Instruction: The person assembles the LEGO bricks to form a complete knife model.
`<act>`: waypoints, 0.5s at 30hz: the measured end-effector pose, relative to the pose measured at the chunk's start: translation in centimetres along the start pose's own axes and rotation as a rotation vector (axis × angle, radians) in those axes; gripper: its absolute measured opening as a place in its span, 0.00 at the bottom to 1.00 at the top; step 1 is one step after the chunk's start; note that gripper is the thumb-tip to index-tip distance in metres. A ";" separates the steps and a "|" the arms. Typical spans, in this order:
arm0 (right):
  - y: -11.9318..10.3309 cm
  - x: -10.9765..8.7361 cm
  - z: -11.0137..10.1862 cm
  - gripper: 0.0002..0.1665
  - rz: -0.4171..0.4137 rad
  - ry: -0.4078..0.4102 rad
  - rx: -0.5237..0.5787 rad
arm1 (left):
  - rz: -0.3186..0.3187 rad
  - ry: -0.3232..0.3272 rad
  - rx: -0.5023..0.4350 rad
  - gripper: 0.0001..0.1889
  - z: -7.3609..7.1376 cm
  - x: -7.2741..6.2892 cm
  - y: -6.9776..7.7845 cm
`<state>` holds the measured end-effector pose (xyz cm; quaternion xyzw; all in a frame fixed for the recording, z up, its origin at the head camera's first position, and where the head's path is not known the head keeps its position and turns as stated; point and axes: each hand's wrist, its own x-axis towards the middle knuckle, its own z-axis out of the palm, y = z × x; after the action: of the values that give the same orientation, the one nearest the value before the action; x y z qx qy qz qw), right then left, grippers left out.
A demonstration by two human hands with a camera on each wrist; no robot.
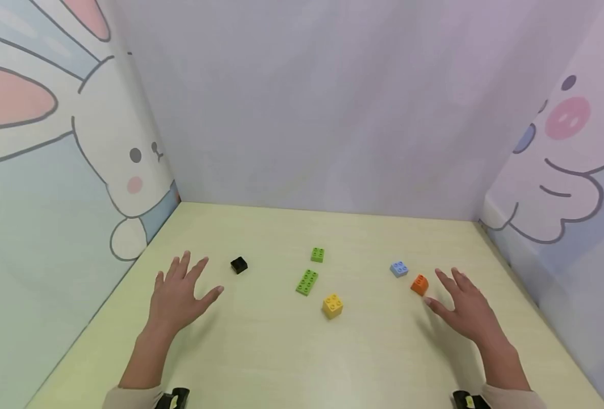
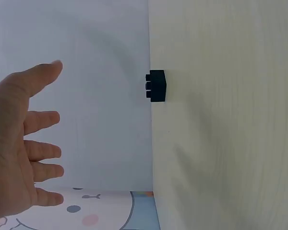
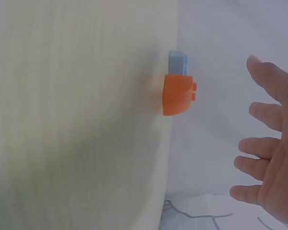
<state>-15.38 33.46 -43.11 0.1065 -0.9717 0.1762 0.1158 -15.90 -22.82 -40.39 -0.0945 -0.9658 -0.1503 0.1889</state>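
Note:
My left hand (image 1: 179,298) hovers over the left side of the table, fingers spread and holding nothing. Nearest to it is a black toy brick (image 1: 239,265), which shows its studs in the left wrist view (image 2: 157,86). On the right, my right hand (image 1: 462,309) is held above the table with fingers extended and nothing in them. An orange brick (image 1: 420,285) with a curved side lies just beyond its thumb, and a light blue brick (image 1: 399,269) sits behind that. Between the hands are a small green brick (image 1: 318,255), a longer green brick (image 1: 307,282) and a yellow brick (image 1: 332,306).
The pale wooden table (image 1: 261,352) meets a plain whitish back wall (image 1: 322,113). Side panels with a cartoon rabbit (image 1: 123,165) on the left and a pink-nosed cartoon animal (image 1: 567,170) on the right border it. A dark strap (image 1: 173,399) circles each wrist.

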 end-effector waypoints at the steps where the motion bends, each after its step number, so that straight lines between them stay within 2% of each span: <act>1: -0.1 -0.1 0.1 0.44 0.005 -0.002 0.017 | 0.012 0.024 -0.006 0.36 0.1 0.0 0.1; 5: -0.8 -0.1 0.3 0.43 0.032 -0.022 0.099 | 0.052 0.126 -0.055 0.33 1.0 0.2 0.5; 7: -1.2 -0.1 0.1 0.43 0.044 -0.047 0.155 | 0.054 0.143 -0.085 0.32 1.5 0.2 0.8; 11: -2.0 -0.1 0.1 0.42 0.054 -0.083 0.249 | -0.011 0.086 -0.163 0.31 1.8 0.2 1.4; 15: -2.6 0.0 0.1 0.41 0.054 -0.090 0.297 | -0.060 0.028 -0.239 0.30 1.8 0.3 2.0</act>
<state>-14.77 31.01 -42.38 0.1042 -0.9416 0.3161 0.0502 -16.31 -20.31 -41.34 -0.0851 -0.9407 -0.2711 0.1852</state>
